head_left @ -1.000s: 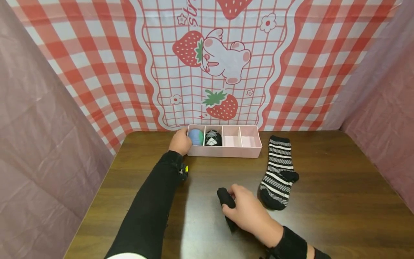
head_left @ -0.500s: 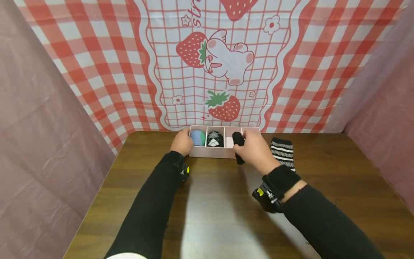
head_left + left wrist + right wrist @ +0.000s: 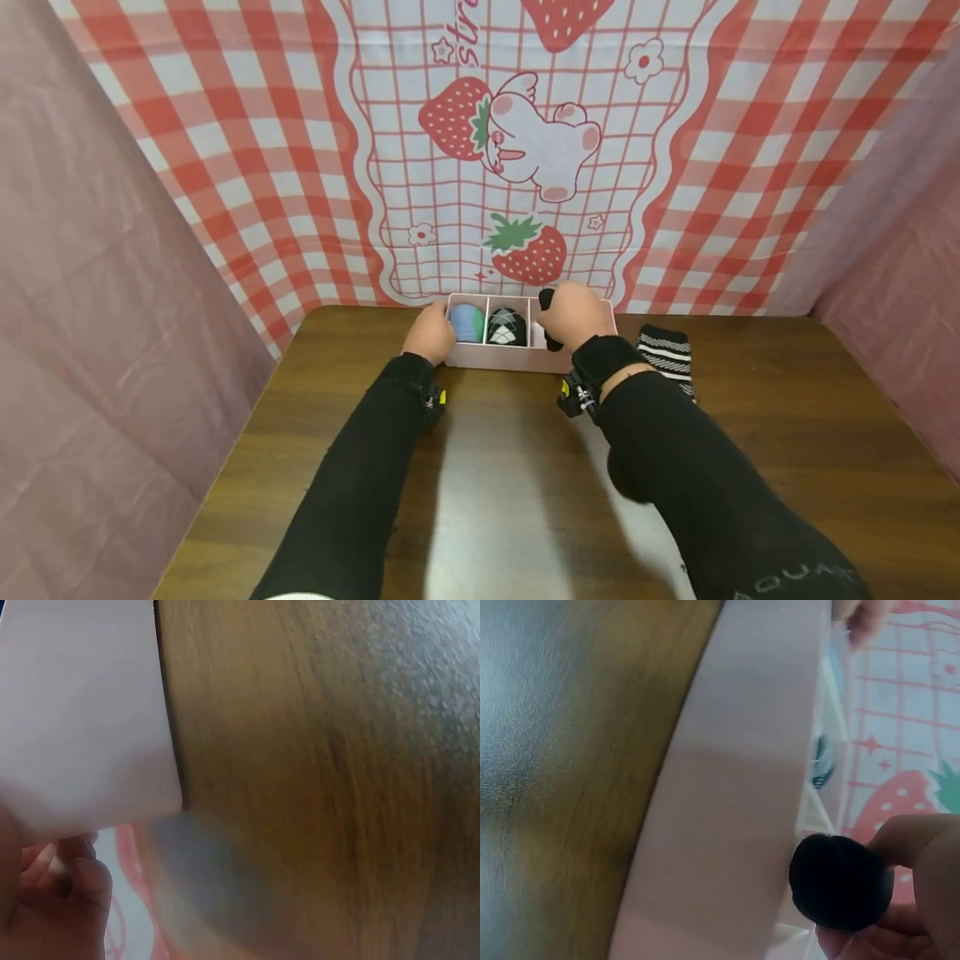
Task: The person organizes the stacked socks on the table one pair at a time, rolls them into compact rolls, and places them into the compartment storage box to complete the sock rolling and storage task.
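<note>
A pale pink divided box (image 3: 504, 358) stands at the back of the table. My left hand (image 3: 430, 333) grips its left end, and in the left wrist view fingers (image 3: 90, 881) show behind that end. The first compartment holds a rolled blue and green sock (image 3: 467, 322), the second a rolled black, grey and white argyle sock (image 3: 507, 327). Over the third compartment my right hand (image 3: 576, 317) holds a rolled black sock (image 3: 840, 881) between thumb and fingers, its round end at the box rim in the right wrist view. The hand hides most of the fourth compartment.
A black and white striped sock (image 3: 667, 354) lies right of the box, partly covered by my right forearm. Behind the table (image 3: 495, 500) hangs a red checked strawberry cloth (image 3: 525, 167). Pink cloth (image 3: 112, 292) hangs on the left, and more on the right.
My right hand has carried the rolled black sock from the front of the table to above the box's third compartment. The left hand stays at the box's left end.
</note>
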Action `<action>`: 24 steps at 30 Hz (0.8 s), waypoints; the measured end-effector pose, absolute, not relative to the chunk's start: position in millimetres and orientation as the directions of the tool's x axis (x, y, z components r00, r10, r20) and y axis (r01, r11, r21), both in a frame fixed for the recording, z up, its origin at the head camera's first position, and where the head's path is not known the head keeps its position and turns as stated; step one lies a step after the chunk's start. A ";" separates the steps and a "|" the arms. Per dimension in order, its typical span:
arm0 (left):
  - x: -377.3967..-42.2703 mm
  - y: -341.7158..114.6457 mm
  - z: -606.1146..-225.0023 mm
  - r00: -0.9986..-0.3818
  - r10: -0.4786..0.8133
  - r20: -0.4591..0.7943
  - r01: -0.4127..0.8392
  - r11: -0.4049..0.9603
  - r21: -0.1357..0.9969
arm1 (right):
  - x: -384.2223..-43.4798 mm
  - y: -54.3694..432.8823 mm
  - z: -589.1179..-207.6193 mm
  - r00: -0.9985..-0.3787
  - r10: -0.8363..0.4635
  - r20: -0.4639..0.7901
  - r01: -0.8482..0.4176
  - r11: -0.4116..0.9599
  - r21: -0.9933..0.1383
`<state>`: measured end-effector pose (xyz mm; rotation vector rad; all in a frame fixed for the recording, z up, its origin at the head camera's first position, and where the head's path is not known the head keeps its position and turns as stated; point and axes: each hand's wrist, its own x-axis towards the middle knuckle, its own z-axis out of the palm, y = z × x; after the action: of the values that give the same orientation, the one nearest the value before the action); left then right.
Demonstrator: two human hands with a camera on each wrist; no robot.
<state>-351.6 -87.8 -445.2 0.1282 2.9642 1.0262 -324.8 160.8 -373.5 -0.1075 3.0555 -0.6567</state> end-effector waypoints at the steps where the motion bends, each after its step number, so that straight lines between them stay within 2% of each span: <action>1: -351.7 -87.6 -445.5 -0.997 0.077 0.029 0.079 0.783 0.617 | -326.8 158.6 -376.8 -0.997 -0.072 0.012 -0.071 0.916 -0.395; 7: -355.0 -87.6 -449.7 -0.997 0.069 0.032 0.074 0.779 0.623 | -338.6 149.2 -400.1 -0.997 -0.032 0.071 -0.054 0.943 -0.328; 12: -355.6 -89.4 -449.6 -0.997 0.072 0.012 0.064 0.782 0.620 | -347.5 140.2 -415.8 -0.994 -0.062 0.092 -0.081 0.970 -0.231; 24: -354.3 -89.6 -444.8 -0.996 0.087 -0.033 0.050 0.797 0.602 | -353.6 131.6 -419.2 -0.992 -0.019 -0.128 0.013 0.969 -0.249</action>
<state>-354.3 -89.6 -444.8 0.1117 2.9219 0.9764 -353.6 131.6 -419.2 -0.0043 2.9879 -0.3787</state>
